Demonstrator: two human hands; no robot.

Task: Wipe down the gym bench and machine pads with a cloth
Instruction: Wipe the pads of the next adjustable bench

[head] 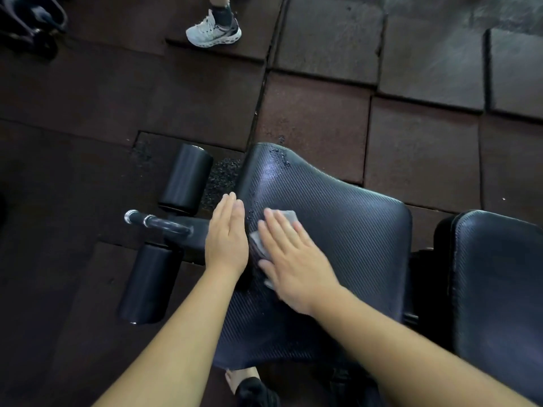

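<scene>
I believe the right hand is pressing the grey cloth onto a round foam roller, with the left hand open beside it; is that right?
No: the head view shows the right hand pressing the grey cloth onto the ribbed seat pad instead; the left hand is open beside it.

Two hands (226,239) (293,261), one cloth (258,243), two bench pads (338,230) (499,289), two foam rollers (188,177) (147,283).

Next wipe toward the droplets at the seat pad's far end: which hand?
Right. The right hand presses the cloth flat on the seat pad, with the droplets beyond its fingertips. The left hand lies bare at the pad's edge, without cloth.
</scene>
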